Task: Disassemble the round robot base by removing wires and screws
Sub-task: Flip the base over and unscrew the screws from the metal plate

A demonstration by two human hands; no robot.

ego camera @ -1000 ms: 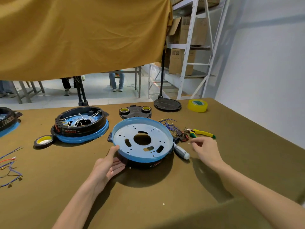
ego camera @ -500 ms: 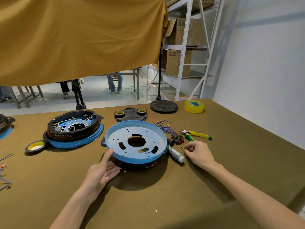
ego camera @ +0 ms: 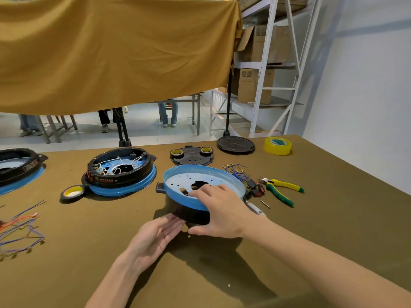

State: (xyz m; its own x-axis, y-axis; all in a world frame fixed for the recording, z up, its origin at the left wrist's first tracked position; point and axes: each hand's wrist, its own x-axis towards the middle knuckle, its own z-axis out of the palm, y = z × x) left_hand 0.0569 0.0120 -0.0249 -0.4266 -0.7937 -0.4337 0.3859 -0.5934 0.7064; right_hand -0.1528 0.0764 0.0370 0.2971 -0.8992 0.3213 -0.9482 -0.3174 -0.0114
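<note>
While tilted up, round robot base (ego camera: 201,185) in right hand's (ego camera: 224,213) grip, left hand (ego camera: 155,237) flat.

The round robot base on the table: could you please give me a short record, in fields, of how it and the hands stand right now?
base: round robot base, blue rim up, near edge lifted off the table
right hand: right hand grips the near rim, fingers over the blue plate, thumb beneath
left hand: left hand, fingers straight, touching the base's black lower wall
tools: pliers and screwdriver lie right of the base
loose wires: blue wire bundle behind the pliers
second base: wired base to the left
</note>
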